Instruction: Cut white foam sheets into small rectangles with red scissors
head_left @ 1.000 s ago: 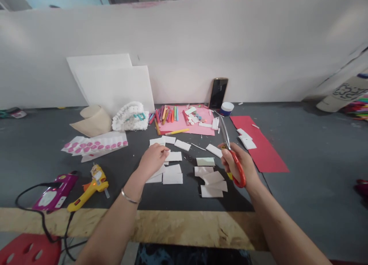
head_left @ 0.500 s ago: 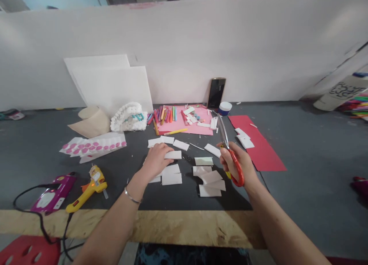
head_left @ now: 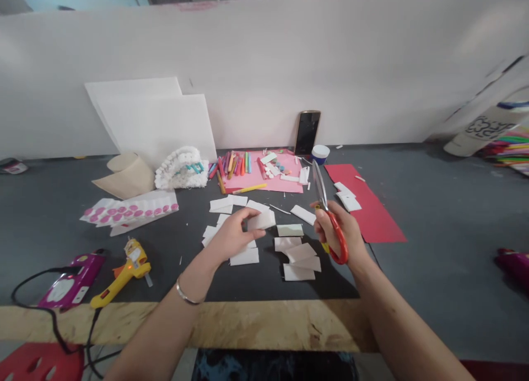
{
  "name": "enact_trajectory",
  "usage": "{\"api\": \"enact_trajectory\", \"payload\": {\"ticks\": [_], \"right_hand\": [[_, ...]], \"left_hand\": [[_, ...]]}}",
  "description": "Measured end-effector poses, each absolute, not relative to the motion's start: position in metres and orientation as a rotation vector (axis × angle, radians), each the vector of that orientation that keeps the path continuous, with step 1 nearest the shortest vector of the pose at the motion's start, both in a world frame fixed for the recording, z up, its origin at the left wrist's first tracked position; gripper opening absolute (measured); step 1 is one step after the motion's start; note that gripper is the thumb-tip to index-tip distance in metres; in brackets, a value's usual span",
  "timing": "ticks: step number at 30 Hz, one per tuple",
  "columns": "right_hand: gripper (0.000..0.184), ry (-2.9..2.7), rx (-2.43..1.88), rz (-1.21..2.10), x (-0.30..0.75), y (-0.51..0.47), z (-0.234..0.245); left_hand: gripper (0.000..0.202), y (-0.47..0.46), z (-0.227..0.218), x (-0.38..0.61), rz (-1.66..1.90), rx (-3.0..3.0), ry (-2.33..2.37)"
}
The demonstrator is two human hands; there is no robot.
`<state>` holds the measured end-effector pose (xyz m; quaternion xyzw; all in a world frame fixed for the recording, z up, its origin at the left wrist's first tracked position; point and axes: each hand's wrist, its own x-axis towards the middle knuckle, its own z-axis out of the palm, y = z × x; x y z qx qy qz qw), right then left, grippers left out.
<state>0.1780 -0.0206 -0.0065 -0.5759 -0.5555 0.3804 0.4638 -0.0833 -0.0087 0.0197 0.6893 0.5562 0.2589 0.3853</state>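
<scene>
Between the thumb and fingers of my left hand [head_left: 233,233] is a small white rectangular piece [head_left: 262,221], raised a little over the dark table. My right hand [head_left: 339,227] is closed around scissors [head_left: 320,189] with red-orange handles, their blades together and pointing up and away. Several white pieces [head_left: 244,256] lie under and around my left hand, partly hidden by it. To the right of them, a loose overlapping group of white pieces [head_left: 300,253] lies between my hands, with a pale greenish piece [head_left: 290,230] just behind.
A yellow glue gun [head_left: 129,271] and a purple device [head_left: 73,279] with cables lie at left. Behind are crayons [head_left: 236,164] on pink paper [head_left: 256,184], a phone [head_left: 308,132] and a small jar [head_left: 320,153]. Red paper [head_left: 378,218] lies right; a white panel [head_left: 264,67] closes the back.
My left hand has lifted the white piece and brought it right, toward the scissors. My right hand still holds the scissors in nearly the same pose. The view has shifted slightly.
</scene>
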Motion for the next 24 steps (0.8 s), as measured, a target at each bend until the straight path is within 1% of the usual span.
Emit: {"api": "enact_trajectory", "payload": {"ticks": [4, 9, 11, 13, 16, 17, 20, 21, 24], "right_hand": [[0.042, -1.351, -1.412, 0.917, 0.179, -0.020, -0.002], [0.038, -1.347, -1.405, 0.880, 0.181, -0.019, -0.001], [0.037, -1.313, -1.386, 0.878, 0.182, -0.018, -0.002], [0.036, -1.271, -1.375, 0.886, 0.182, -0.018, -0.002], [0.035, -1.248, -1.368, 0.899, 0.182, -0.018, -0.002], [0.035, -1.251, -1.365, 0.898, 0.182, -0.018, -0.002], [0.034, -1.261, -1.355, 0.883, 0.182, -0.018, -0.002], [0.034, -1.264, -1.352, 0.876, 0.182, -0.018, -0.002], [0.035, -1.268, -1.345, 0.859, 0.182, -0.018, -0.003]], "left_hand": [[0.029, -0.018, 0.017, -0.050, 0.528, 1.970, 1.289], [0.030, -0.036, 0.009, -0.016, 0.341, 2.258, 1.171], [0.033, -0.046, 0.003, -0.005, 0.266, 2.411, 1.152], [0.041, -0.055, -0.003, 0.002, 0.209, 2.549, 1.151], [0.050, -0.063, -0.012, 0.007, 0.208, 2.696, 1.175], [0.049, -0.064, -0.014, 0.007, 0.210, 2.726, 1.185], [0.037, -0.060, -0.014, 0.004, 0.176, 2.781, 1.217], [0.036, -0.058, -0.012, 0.002, 0.157, 2.790, 1.231], [0.049, -0.051, -0.003, -0.003, 0.114, 2.778, 1.242]]}}
